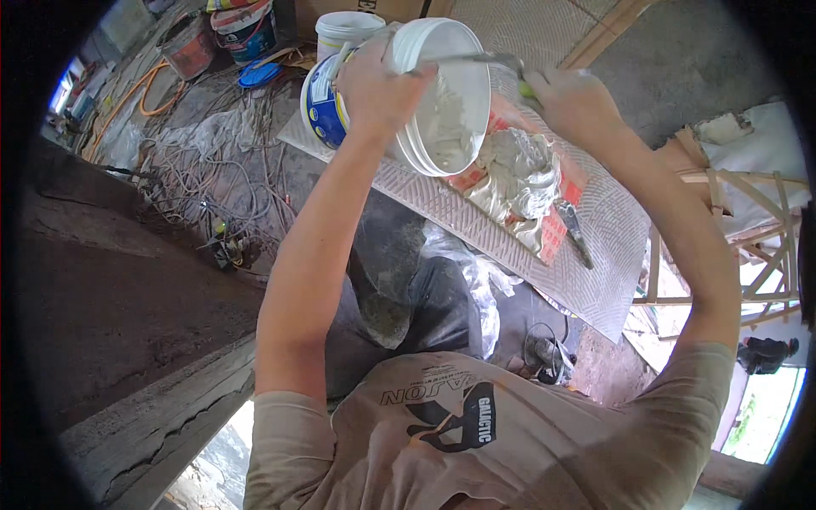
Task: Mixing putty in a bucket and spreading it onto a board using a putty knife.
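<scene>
A white plastic bucket [416,140] with a blue and yellow label is tipped on its side, its mouth turned to the right. Pale putty clings to its inner wall. My left hand [380,89] is closed on the bucket's upper side near the rim. In my right hand [571,104] is a putty knife [507,59] with a green handle; its metal blade reaches across the mouth to the rim. Below the right hand, a heap of off-white putty [518,178] lies on a red-and-white board [557,242]. Another putty knife [575,235] rests at the heap's right edge.
A patterned panel [616,276] lies under the board and bucket. Behind stands a second white bucket [347,27]. Tangled cables [229,174], a dirty pail [185,47] and a dark paint bucket [245,32] are at the left. Wooden framing [722,195] stands at the right.
</scene>
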The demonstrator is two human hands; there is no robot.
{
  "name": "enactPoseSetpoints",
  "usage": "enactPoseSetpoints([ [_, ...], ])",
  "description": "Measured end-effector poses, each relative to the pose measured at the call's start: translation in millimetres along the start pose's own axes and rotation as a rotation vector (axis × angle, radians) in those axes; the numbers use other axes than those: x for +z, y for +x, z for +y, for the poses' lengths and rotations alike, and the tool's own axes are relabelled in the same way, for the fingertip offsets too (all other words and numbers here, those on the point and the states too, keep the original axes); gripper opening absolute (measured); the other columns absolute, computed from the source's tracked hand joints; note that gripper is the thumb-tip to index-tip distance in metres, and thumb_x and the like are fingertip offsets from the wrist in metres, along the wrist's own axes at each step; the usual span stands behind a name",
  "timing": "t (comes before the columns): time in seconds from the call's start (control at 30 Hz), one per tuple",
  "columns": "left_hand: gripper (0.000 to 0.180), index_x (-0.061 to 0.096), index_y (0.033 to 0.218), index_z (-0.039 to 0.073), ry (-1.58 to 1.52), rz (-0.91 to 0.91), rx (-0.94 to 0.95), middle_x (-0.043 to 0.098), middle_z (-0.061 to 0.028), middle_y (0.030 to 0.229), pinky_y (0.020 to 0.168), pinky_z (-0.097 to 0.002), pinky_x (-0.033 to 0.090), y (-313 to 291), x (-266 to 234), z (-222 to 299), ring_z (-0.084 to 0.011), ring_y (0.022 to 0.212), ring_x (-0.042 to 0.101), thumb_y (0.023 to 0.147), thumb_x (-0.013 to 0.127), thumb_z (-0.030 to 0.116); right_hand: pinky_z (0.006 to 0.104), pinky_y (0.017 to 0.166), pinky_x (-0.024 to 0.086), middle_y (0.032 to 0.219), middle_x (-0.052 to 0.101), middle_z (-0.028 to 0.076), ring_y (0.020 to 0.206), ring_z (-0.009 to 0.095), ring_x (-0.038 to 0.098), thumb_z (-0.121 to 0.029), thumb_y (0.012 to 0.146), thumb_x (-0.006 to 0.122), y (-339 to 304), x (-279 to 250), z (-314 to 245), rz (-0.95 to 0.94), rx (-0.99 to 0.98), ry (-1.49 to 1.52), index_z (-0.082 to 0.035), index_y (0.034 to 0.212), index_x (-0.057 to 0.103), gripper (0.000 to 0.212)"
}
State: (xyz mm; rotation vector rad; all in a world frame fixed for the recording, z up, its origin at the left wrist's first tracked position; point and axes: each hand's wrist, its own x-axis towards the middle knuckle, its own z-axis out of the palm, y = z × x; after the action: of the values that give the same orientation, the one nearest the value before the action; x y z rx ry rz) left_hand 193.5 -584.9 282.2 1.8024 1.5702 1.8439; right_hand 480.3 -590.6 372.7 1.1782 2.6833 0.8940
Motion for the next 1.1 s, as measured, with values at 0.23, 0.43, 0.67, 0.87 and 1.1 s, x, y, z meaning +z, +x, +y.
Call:
enactPoseSetpoints([
  [0.23, 0.049, 0.071, 0.122, 0.0, -0.109, -0.212, -0.076, 0.072, -0.0201, 0.115, 0.096, -0.0412, 0.053, -9, -1, 11, -0.0323, 0.106, 0.069, 0.079, 0.08, 0.02, 0.0514, 0.066, 0.057, 0.093, 0.074, 0.021, 0.08, 0.039, 0.073, -0.035, 0.099, 0.057, 55, 77, -30, -0.375, 0.213, 0.243, -0.004, 0.111, 0.064, 0.034],
  [0.43, 0.05, 0.074, 0.109, 0.004, -0.112, -0.123, 0.057, 0.074, -0.0192, 0.103, 0.09, -0.0441, 0.053, -21, 6, 11, -0.0394, 0.095, 0.068, 0.064, 0.084, 0.022, 0.0523, 0.084, 0.056, 0.098, 0.074, 0.024, 0.091, 0.042, 0.072, -0.04, 0.103, 0.052, 69, 102, -56, -0.618, 0.037, 0.184, -0.002, 0.107, 0.069, 0.041],
  [0.67, 0.058, 0.068, 0.128, -0.001, -0.21, -0.424, -0.061, 0.071, -0.0179, 0.123, 0.104, -0.0365, 0.048, -10, -15, 60, -0.0316, 0.116, 0.067, 0.071, 0.077, 0.01, 0.0517, 0.092, 0.053, 0.102, 0.073, 0.026, 0.097, 0.043, 0.07, -0.042, 0.104, 0.049, 53, 107, -63, -0.729, 0.176, 0.391, 0.0, 0.11, 0.069, 0.047],
  [0.87, 0.058, 0.07, 0.123, 0.0, -0.243, -0.218, -0.055, 0.072, -0.0192, 0.122, 0.105, -0.036, 0.049, -11, -14, 40, -0.0326, 0.119, 0.067, 0.066, 0.076, 0.007, 0.0517, 0.093, 0.052, 0.103, 0.072, 0.026, 0.094, 0.046, 0.068, -0.045, 0.105, 0.046, 43, 102, -66, -0.772, 0.128, 0.498, 0.002, 0.116, 0.066, 0.053],
  [1.1, 0.058, 0.07, 0.124, -0.001, -0.231, -0.191, -0.117, 0.073, -0.0189, 0.122, 0.105, -0.0355, 0.049, -12, -12, 42, -0.0328, 0.118, 0.067, 0.066, 0.075, 0.006, 0.0454, 0.074, 0.057, 0.085, 0.07, 0.018, 0.075, 0.033, 0.07, -0.049, 0.104, 0.049, 21, 62, -73, -0.866, 0.273, 0.855, 0.003, 0.113, 0.064, 0.054],
])
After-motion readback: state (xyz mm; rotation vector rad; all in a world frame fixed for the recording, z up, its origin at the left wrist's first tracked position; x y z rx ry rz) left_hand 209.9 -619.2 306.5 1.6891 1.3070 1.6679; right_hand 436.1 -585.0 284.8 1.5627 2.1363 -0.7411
